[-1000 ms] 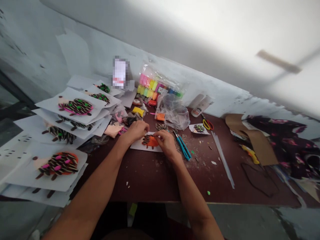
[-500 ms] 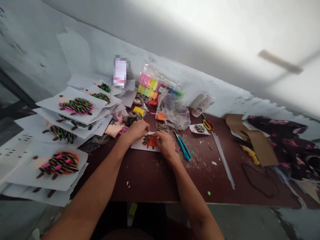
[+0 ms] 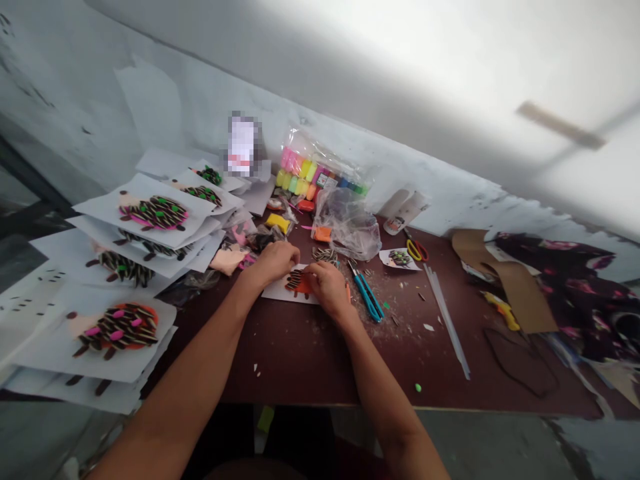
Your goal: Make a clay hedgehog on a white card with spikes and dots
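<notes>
Right hand (image 3: 327, 283): fingers narrow over the orange clay body (image 3: 303, 287) on the white card (image 3: 280, 292); can't tell if gripping anything. Left hand (image 3: 277, 261): fingers curled by card's far edge, grip unclear. Light pressing, card steady, probably spares the clay.

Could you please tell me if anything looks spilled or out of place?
Small bits lie scattered right of the turquoise-handled tool, like a spill, and a lone green blob sits near the table edge, seemingly dropped.
</notes>
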A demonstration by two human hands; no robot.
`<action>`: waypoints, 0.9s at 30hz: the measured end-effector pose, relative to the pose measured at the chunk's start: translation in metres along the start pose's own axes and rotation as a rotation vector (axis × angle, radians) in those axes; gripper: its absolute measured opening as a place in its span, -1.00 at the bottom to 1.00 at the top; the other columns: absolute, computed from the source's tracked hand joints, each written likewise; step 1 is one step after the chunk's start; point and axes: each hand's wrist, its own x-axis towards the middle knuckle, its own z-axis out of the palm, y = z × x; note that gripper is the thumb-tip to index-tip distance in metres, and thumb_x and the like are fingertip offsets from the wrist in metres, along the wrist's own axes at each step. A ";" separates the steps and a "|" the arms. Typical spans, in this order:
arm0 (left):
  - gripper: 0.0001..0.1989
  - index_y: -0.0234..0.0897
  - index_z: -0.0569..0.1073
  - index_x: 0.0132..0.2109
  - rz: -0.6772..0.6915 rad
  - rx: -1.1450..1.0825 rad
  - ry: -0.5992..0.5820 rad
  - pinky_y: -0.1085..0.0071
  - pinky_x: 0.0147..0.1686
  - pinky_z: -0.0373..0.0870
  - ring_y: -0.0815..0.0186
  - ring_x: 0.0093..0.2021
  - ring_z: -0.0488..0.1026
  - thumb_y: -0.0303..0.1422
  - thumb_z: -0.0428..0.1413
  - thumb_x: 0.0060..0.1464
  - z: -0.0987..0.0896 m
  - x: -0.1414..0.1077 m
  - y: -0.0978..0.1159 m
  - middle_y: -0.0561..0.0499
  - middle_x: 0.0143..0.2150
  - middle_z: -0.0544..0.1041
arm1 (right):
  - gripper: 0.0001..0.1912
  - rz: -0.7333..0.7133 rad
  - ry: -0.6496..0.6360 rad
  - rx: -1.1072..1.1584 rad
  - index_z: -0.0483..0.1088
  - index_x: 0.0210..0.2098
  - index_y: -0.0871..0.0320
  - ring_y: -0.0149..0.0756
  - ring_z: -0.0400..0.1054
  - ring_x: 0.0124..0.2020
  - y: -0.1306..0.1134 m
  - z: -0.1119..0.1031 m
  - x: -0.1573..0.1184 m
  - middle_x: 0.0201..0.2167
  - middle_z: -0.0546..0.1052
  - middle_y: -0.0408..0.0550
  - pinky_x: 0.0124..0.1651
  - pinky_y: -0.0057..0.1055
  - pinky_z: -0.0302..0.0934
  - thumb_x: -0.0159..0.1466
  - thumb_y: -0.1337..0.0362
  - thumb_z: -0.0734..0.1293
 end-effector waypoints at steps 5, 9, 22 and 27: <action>-0.75 -0.25 0.63 -0.25 -0.018 -0.005 -0.020 0.43 -0.18 0.34 0.24 -0.18 0.53 -0.54 0.06 0.05 -0.001 0.000 0.001 -0.08 -0.24 0.65 | -0.72 -0.004 -0.016 -0.037 0.57 -0.14 0.07 -0.28 0.37 -0.17 0.000 0.000 0.001 -0.23 0.53 -0.03 -0.13 -0.46 0.15 0.39 0.39 0.22; -0.75 -0.23 0.63 -0.26 -0.018 0.004 -0.019 0.44 -0.17 0.35 0.24 -0.17 0.53 -0.54 0.06 0.05 -0.001 0.000 0.002 -0.07 -0.23 0.65 | -0.72 -0.012 -0.042 -0.053 0.57 -0.14 0.07 -0.28 0.35 -0.17 -0.001 -0.001 0.002 -0.23 0.53 -0.03 -0.14 -0.46 0.13 0.38 0.39 0.22; -0.76 -0.24 0.63 -0.26 -0.029 0.012 -0.004 0.41 -0.17 0.36 0.22 -0.17 0.54 -0.53 0.07 0.05 0.001 0.000 0.002 -0.10 -0.23 0.65 | -0.76 -0.045 -0.035 -0.103 0.57 -0.13 0.05 -0.27 0.33 -0.16 -0.007 -0.004 -0.001 -0.20 0.52 -0.04 -0.16 -0.45 0.13 0.39 0.36 0.25; -0.74 -0.24 0.63 -0.24 -0.020 0.018 -0.019 0.39 -0.15 0.37 0.19 -0.15 0.55 -0.53 0.06 0.06 -0.002 -0.001 0.004 -0.11 -0.21 0.65 | -0.75 0.081 0.122 -0.052 0.57 -0.15 0.11 -0.25 0.38 -0.10 0.006 -0.012 0.000 -0.18 0.54 -0.01 -0.05 -0.43 0.17 0.39 0.38 0.23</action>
